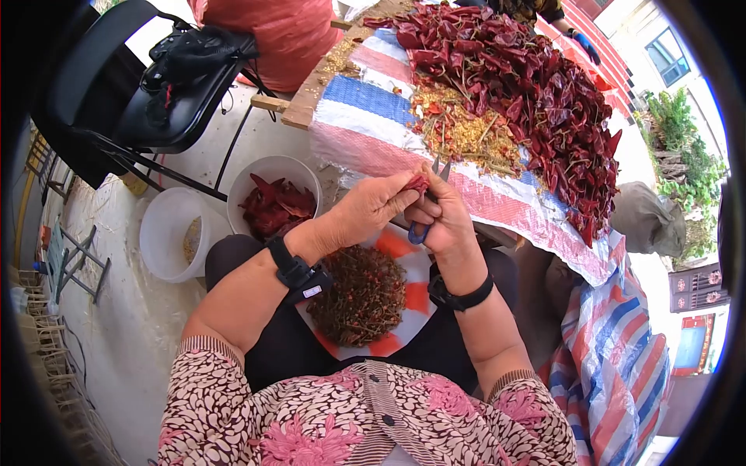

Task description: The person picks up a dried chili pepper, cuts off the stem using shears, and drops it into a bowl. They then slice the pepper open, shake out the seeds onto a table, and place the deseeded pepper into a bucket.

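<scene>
My left hand (381,199) pinches a dried red chili pepper (418,184) close in front of me, above my lap. My right hand (449,217) is closed around a pair of scissors (420,234) with a blue handle. The blades point up and away, beside the chili, and my two hands nearly touch. Below them a heap of chili stems (359,299) lies on an orange and white sheet (420,299) across my lap. Past my hands, a large pile of dried chilies (536,85) covers the striped woven sheet (373,116), with loose yellow seeds (466,132) at its near edge.
A white bucket of red chilies (315,182) stands left of my knees, beside another white tub (159,248). A black folding chair (171,124) with a dark bag (190,58) is further left, near a red sack (276,39). A person's blue-gloved hand (584,46) shows at the far side.
</scene>
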`<state>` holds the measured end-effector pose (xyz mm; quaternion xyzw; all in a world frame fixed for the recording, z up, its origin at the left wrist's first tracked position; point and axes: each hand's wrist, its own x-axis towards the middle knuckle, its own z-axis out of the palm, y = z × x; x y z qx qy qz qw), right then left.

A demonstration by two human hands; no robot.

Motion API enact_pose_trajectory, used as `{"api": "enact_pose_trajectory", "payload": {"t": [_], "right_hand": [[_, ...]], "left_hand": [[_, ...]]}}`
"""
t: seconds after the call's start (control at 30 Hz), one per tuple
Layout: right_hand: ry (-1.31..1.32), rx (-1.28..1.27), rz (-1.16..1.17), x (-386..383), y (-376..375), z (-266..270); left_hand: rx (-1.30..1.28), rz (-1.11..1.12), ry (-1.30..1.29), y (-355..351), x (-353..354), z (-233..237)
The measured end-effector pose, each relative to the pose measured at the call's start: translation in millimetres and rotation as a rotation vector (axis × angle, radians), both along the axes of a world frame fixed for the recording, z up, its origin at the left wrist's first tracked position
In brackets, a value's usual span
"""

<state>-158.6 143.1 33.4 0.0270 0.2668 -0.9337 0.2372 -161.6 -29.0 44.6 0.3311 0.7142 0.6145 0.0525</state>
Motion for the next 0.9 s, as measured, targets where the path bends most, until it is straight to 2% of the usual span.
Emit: {"api": "enact_pose_trajectory", "payload": {"t": [0.03, 0.13, 0.27, 0.3, 0.37, 0.4, 0.47, 0.57, 0.6, 0.7, 0.8, 0.83, 0.9], "right_hand": [[0.005, -0.068, 0.044, 0, 3, -2], [-0.064, -0.078, -0.081, -1, 10, -2], [0.172, 0.119, -0.249, 7, 25, 23], [0.235, 0.236, -0.295, 12, 25, 31], [0.386, 0.428, -0.238, 16, 31, 31], [0.463, 0.523, -0.21, 19, 34, 32], [0.503, 0.658, -0.018, 27, 37, 38], [0.727, 0.926, 0.344, 32, 38, 40], [0.837, 1.044, 0.488, 33, 37, 40], [1.067, 1.142, 0.681, 34, 38, 22], [0.778, 1.214, 0.633, 34, 38, 37], [0.611, 1.224, 0.535, 36, 36, 52], [0.61, 1.247, 0.23, 26, 41, 44]], "left_hand": [[-0.013, -0.002, 0.013, 2, 3, 3], [-0.101, -0.011, 0.069, 5, 8, -9], [-0.312, 0.024, 0.079, -3, 13, 1], [-0.2, 0.019, 0.028, -3, 12, -2], [0.018, 0.009, -0.075, -4, 10, -10], [0.005, 0.006, -0.068, -7, 11, -9], [-0.016, 0.0, -0.046, -14, 9, -4], [-0.162, 0.015, 0.129, -34, 5, -4], [-0.256, 0.044, 0.197, -41, 4, -5], [-0.565, 0.146, 0.325, -68, -1, -16], [-0.947, 0.377, 0.392, -97, -4, -42], [-1.039, 0.414, 0.359, -104, -3, -41], [-1.05, 0.478, 0.366, -110, -1, -43]]}}
